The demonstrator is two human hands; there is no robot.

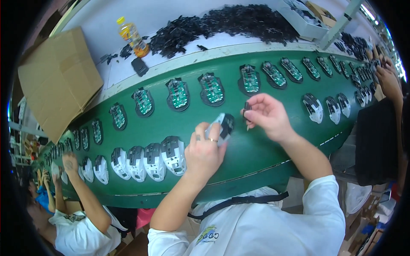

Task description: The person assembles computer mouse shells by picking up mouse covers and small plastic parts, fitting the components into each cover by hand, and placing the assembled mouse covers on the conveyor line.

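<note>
Above the green work surface, my left hand grips a white-and-black computer mouse top shell, tilted, its dark end pointing to the upper right. Just right of it, my right hand pinches a small black plastic piece between thumb and fingers, apart from the shell. Several similar mouse shells stand in a row left of my left hand. Beyond both hands runs a row of mouse bases with green circuit boards. More white shells lie to the right.
A heap of small black plastic parts covers the back shelf, with a yellow-capped bottle and a white box. A cardboard sheet leans at the left. Co-workers' hands reach in at left and far right.
</note>
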